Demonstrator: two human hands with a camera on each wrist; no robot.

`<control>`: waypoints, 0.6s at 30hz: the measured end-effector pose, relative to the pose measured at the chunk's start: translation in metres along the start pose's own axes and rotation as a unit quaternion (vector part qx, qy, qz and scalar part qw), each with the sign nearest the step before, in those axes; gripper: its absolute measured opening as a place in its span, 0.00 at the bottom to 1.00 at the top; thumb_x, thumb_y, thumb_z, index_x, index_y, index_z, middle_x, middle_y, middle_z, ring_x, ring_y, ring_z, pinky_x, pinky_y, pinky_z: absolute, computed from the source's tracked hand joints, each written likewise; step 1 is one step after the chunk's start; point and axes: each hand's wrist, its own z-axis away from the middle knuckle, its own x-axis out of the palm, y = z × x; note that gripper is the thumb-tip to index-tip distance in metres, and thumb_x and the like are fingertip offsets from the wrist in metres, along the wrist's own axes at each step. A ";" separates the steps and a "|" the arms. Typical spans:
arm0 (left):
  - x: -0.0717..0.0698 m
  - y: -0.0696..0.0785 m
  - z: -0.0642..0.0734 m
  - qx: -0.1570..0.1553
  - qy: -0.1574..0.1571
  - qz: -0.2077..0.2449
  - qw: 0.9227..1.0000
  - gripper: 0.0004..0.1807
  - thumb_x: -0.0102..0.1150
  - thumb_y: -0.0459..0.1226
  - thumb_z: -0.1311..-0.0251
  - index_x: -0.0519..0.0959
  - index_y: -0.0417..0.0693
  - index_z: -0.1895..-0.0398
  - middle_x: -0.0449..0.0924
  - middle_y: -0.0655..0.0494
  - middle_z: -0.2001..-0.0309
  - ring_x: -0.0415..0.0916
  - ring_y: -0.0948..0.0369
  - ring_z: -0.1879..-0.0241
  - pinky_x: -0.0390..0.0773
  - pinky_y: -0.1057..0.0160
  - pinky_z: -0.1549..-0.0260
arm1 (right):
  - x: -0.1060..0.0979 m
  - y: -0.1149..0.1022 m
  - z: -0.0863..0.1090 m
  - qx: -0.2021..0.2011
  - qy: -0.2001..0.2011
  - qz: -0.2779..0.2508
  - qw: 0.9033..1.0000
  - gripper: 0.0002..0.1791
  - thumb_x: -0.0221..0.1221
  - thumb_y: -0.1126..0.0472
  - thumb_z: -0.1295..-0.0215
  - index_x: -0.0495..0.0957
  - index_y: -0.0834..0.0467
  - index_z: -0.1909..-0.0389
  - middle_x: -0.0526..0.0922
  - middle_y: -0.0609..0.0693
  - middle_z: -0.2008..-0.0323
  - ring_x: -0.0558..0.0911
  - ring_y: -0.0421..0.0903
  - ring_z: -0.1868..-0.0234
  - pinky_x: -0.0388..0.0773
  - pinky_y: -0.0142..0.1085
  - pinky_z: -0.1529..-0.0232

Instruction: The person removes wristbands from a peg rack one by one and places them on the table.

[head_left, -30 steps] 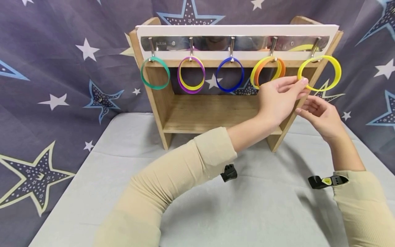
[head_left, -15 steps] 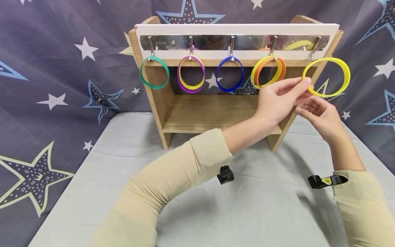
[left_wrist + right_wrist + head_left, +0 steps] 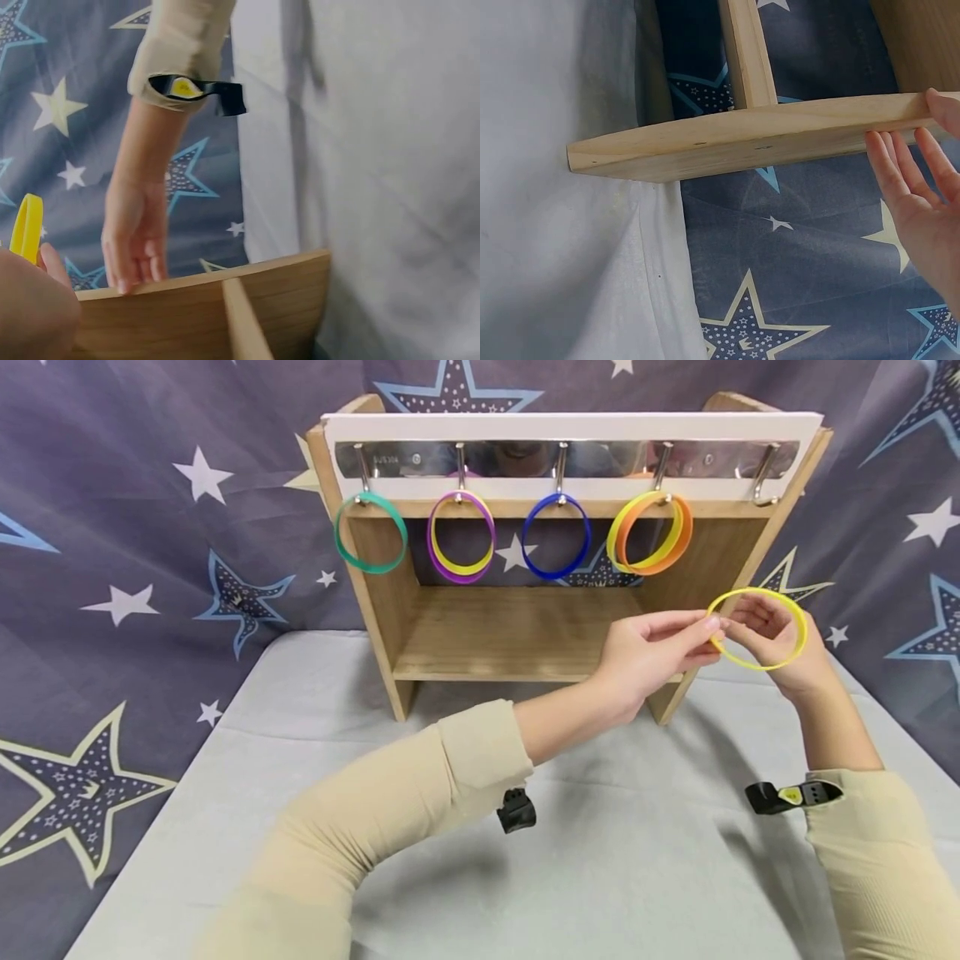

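Note:
My left hand point(image 3: 648, 652) pinches a yellow wristband point(image 3: 803, 631) by its left edge, in front of the rack's right side. In the left wrist view, the wristband point(image 3: 28, 225) shows only in part, above the left hand point(image 3: 34, 307). With fingers on the outer face and thumb at the edge, my right hand point(image 3: 930, 217) grips the side panel point(image 3: 780, 135) of the wooden rack point(image 3: 517, 627). From the head view, the wristband overlaps my right hand point(image 3: 816, 668). The rightmost metal hook point(image 3: 763, 477) is bare.
Along the metal hook strip point(image 3: 510, 460) hang a green wristband point(image 3: 405, 539), a purple one point(image 3: 430, 545) with a yellow one, a blue one point(image 3: 588, 539), and an orange one point(image 3: 686, 531) with another yellow one. The rack stands on a grey cloth point(image 3: 600, 860) before a star-patterned curtain point(image 3: 247, 510).
My left hand has taken the yellow wristband off the rightmost hook, then lowered it and turned it flatter beside the rack. My right hand has stayed at the side panel.

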 end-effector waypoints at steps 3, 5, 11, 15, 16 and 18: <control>-0.008 -0.005 0.001 -0.017 0.007 0.004 1.000 0.11 0.63 0.30 0.41 0.83 0.32 0.56 0.84 0.33 0.57 0.81 0.42 0.52 0.88 0.63 0.62 | 0.000 -0.002 0.000 0.036 0.026 0.076 0.996 0.19 0.61 0.76 0.43 0.79 0.49 0.58 0.83 0.35 0.70 0.80 0.29 0.68 0.76 0.16 0.68; -0.013 -0.008 0.001 -0.028 0.011 0.003 1.000 0.11 0.62 0.30 0.41 0.82 0.32 0.57 0.83 0.32 0.56 0.82 0.43 0.53 0.88 0.63 0.61 | 0.000 -0.002 0.000 0.041 0.025 0.074 0.996 0.20 0.61 0.76 0.43 0.79 0.49 0.57 0.84 0.35 0.70 0.81 0.30 0.68 0.76 0.17 0.68; -0.027 -0.020 0.001 -0.039 0.013 0.004 0.999 0.11 0.61 0.28 0.41 0.81 0.29 0.56 0.81 0.29 0.53 0.81 0.61 0.74 0.88 0.61 0.60 | -0.002 -0.001 0.001 0.013 -0.009 -0.034 0.999 0.23 0.56 0.83 0.44 0.79 0.56 0.55 0.84 0.42 0.66 0.82 0.34 0.65 0.81 0.17 0.63; -0.037 -0.030 0.001 -0.052 0.015 -0.008 0.998 0.12 0.60 0.27 0.41 0.81 0.29 0.55 0.80 0.29 0.52 0.78 0.66 0.77 0.88 0.60 0.61 | 0.000 0.000 0.001 0.021 0.004 -0.010 1.000 0.21 0.58 0.80 0.44 0.80 0.55 0.55 0.84 0.41 0.67 0.82 0.33 0.66 0.81 0.18 0.64; -0.040 -0.032 0.001 -0.057 0.017 -0.013 0.998 0.12 0.60 0.27 0.41 0.81 0.29 0.54 0.80 0.29 0.52 0.78 0.66 0.77 0.88 0.60 0.60 | 0.001 0.000 0.001 0.024 0.005 -0.009 1.000 0.21 0.59 0.80 0.44 0.80 0.55 0.55 0.84 0.41 0.66 0.82 0.33 0.66 0.81 0.18 0.64; -0.044 -0.037 0.001 -0.068 0.023 -0.025 0.997 0.12 0.61 0.27 0.41 0.81 0.30 0.54 0.81 0.30 0.52 0.78 0.66 0.78 0.88 0.60 0.60 | 0.001 0.000 0.001 0.025 0.008 -0.011 1.000 0.21 0.59 0.80 0.44 0.80 0.55 0.55 0.84 0.41 0.67 0.82 0.33 0.66 0.81 0.18 0.64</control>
